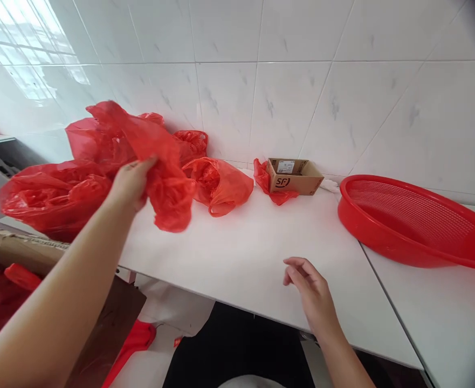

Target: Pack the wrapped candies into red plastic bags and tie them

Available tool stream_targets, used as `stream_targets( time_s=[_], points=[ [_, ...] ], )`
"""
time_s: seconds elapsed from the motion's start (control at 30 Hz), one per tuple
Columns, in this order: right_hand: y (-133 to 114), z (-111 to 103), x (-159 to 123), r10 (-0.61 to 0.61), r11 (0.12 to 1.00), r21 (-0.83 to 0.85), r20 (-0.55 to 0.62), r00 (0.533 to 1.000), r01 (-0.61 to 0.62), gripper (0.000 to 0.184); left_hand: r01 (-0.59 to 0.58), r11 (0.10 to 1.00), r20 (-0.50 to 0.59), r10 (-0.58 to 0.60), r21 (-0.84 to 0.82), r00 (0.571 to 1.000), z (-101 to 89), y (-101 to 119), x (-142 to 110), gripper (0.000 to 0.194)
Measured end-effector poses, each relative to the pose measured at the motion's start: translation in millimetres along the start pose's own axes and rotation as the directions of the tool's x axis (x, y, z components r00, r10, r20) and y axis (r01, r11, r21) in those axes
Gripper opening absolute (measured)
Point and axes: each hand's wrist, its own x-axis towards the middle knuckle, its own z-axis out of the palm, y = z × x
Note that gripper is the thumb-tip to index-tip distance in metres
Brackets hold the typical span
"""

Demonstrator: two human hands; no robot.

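Observation:
My left hand [131, 180] is closed on a crumpled red plastic bag [154, 145], lifted above the left part of the white table [229, 248]. Part of the bag hangs down on the far side of my fingers. Behind and beside it lie a full red plastic bag [55, 194] and other red bags against the wall. My right hand [308, 283] hovers over the table's front edge, fingers loosely curved and holding nothing. A smaller red plastic bag [225, 186] rests on the table between the hands, farther back.
At the wall stands a small open cardboard box [296, 177], with red plastic beside it. A large red plastic basket [407, 245] sits at the right. A big cardboard box [111, 318] with red material inside is below left. A seam runs between two tabletops.

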Motion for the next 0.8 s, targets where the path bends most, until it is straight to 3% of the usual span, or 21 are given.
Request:
stream_targets(
  time_s=[0.1,0.2,0.27,0.33,0.43,0.5,0.6,0.67,0.73,0.77,0.8],
  points=[
    [-28.9,21.4,3.9,-0.168,0.984,0.063,0.002,0.986,0.167,0.026,0.137,0.987,0.229,-0.114,-0.086,0.967,51.3,-18.0,-59.2,0.038],
    [-44.9,38.8,5.1,-0.35,0.937,-0.014,-0.027,0.936,0.35,0.034,0.35,0.918,0.417,-0.249,-0.187,0.874,91.4,-42.1,-126.5,0.041],
    [-43.1,38.5,6.7,-0.392,0.918,-0.078,-0.05,0.919,0.388,0.04,0.507,0.83,0.528,-0.331,-0.231,0.782,103.9,-53.6,-156.6,0.04],
    [-35.0,24.4,8.9,-0.345,0.937,-0.093,-0.08,0.935,0.338,0.036,0.602,0.736,0.548,-0.379,-0.31,0.745,105.8,-61.0,-166.9,0.035],
    [-24.3,-16.1,12.9,-0.203,0.979,-0.033,-0.199,0.959,0.2,0.024,0.631,0.635,0.435,-0.463,-0.445,0.772,96.8,-70.3,-154.2,0.019],
    [-23.9,-43.6,16.8,-0.147,0.984,0.047,-0.313,0.938,0.169,0.022,0.641,0.613,0.384,-0.513,-0.463,0.768,88.4,-77.9,-141.4,0.01],
    [-33.4,-68.2,23.0,-0.153,0.958,0.163,-0.403,0.902,0.236,0.019,0.658,0.643,0.376,-0.541,-0.392,0.752,78.1,-88.0,-132.8,0.007],
    [-43.2,-72.9,26.2,-0.2,0.943,0.164,-0.412,0.889,0.288,0.017,0.633,0.709,0.36,-0.529,-0.311,0.769,72.4,-87.5,-136.2,0.017],
    [-52.9,-71.8,28.3,-0.248,0.944,0.104,-0.405,0.88,0.314,0.016,0.459,0.861,0.261,-0.402,-0.219,0.878,67.1,-77.3,-146.7,0.033],
    [-57.1,-69.6,28.9,-0.269,0.946,0.064,-0.394,0.879,0.318,0.016,0.285,0.948,0.185,-0.257,-0.143,0.948,65.0,-68.9,-154.4,0.04],
    [-61.0,-66.3,29.1,-0.284,0.948,0.026,-0.379,0.881,0.317,0.017,0.057,0.997,0.115,-0.051,-0.047,0.992,64.1,-59.3,-163.6,0.045]
  ],
)
